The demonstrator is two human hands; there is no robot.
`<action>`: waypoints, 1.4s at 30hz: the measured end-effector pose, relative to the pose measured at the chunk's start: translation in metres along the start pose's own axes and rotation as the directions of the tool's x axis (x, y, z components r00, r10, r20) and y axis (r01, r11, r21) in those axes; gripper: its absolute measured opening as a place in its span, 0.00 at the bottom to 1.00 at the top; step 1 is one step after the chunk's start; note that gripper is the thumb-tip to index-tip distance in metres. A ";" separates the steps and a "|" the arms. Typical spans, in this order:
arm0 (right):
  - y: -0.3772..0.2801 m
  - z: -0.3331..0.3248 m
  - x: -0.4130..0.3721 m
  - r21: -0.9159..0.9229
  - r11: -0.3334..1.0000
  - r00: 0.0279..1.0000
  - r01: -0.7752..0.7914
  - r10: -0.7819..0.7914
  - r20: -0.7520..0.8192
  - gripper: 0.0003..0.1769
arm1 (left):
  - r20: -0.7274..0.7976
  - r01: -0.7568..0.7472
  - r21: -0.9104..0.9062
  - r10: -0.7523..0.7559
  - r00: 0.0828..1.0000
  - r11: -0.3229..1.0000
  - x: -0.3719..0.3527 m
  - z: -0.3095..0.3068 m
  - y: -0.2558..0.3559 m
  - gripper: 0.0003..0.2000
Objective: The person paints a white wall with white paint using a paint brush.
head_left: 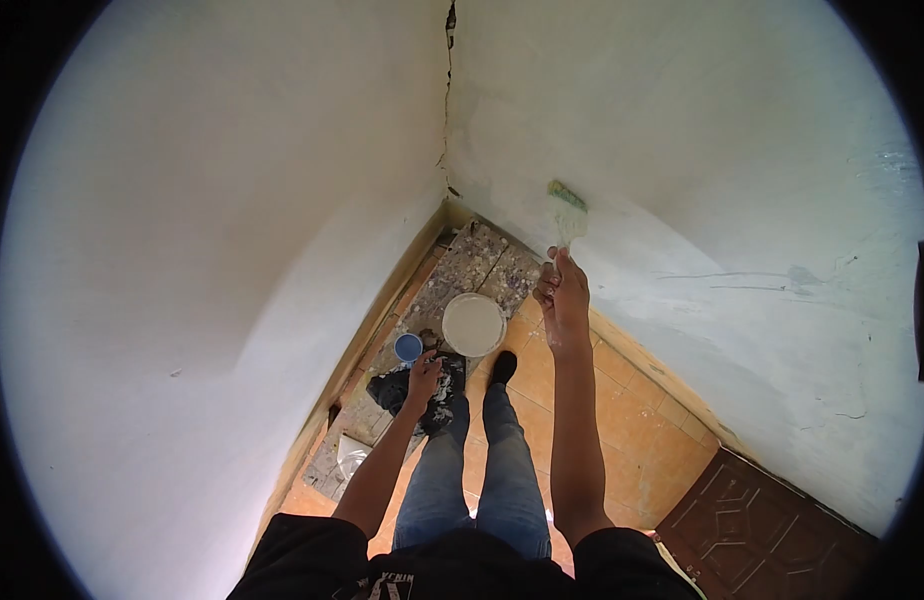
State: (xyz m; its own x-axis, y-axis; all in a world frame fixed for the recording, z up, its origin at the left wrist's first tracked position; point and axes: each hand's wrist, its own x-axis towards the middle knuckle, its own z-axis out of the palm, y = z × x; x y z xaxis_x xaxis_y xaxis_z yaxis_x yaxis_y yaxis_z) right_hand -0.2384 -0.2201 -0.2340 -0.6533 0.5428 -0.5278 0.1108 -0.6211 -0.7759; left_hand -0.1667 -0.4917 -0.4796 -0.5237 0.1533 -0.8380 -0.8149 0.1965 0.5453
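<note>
My right hand (562,290) is closed around the handle of a paintbrush (570,215), raised in front of the right wall (682,150). The brush points upward, and its bristles have a greenish tint at the tip. My left hand (424,376) hangs low with loosely bent fingers, nothing plain to see in them. It overlaps a black cloth or bag (442,400) with white smears. Just beyond it stand a small blue-topped container (408,347) and a round bucket (474,324) filled with pale paint.
Paint-spattered boards (482,262) run into the corner beneath the bucket. A long crack (447,90) splits the wall corner. A clear plastic bag (352,455) lies at lower left. Orange floor tiles (622,430) extend right towards a brown panelled door (762,525).
</note>
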 end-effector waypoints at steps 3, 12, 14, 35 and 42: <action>-0.009 0.007 -0.015 -0.037 0.999 1.000 0.025 -0.025 -0.006 0.13 | 0.005 -0.001 -0.005 0.001 1.000 1.000 0.002 -0.001 -0.002 0.22; 0.029 -0.008 -0.013 -0.031 0.999 0.997 -0.023 0.025 0.070 0.13 | 0.050 -0.006 -0.017 0.007 0.999 1.000 0.012 0.001 -0.012 0.22; 0.045 -0.016 0.000 -0.012 0.994 0.992 -0.107 0.107 0.069 0.12 | 0.045 -0.010 -0.006 0.011 0.999 1.000 0.010 0.003 -0.008 0.22; 0.061 -0.003 0.073 0.246 0.921 0.953 -0.302 0.287 0.097 0.11 | 0.016 0.008 0.001 -0.008 1.000 1.000 0.005 -0.003 -0.002 0.21; 0.007 0.024 0.025 0.120 0.980 0.985 -0.156 0.146 0.089 0.13 | 0.007 0.001 -0.002 -0.001 1.000 1.000 0.004 -0.001 0.002 0.21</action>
State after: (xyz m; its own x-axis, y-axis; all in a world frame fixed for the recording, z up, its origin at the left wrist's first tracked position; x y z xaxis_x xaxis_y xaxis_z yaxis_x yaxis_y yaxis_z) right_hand -0.2719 -0.2242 -0.2447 -0.6943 0.3937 -0.6024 0.1207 -0.7615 -0.6368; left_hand -0.1711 -0.4919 -0.4819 -0.5214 0.1601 -0.8382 -0.8157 0.1951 0.5446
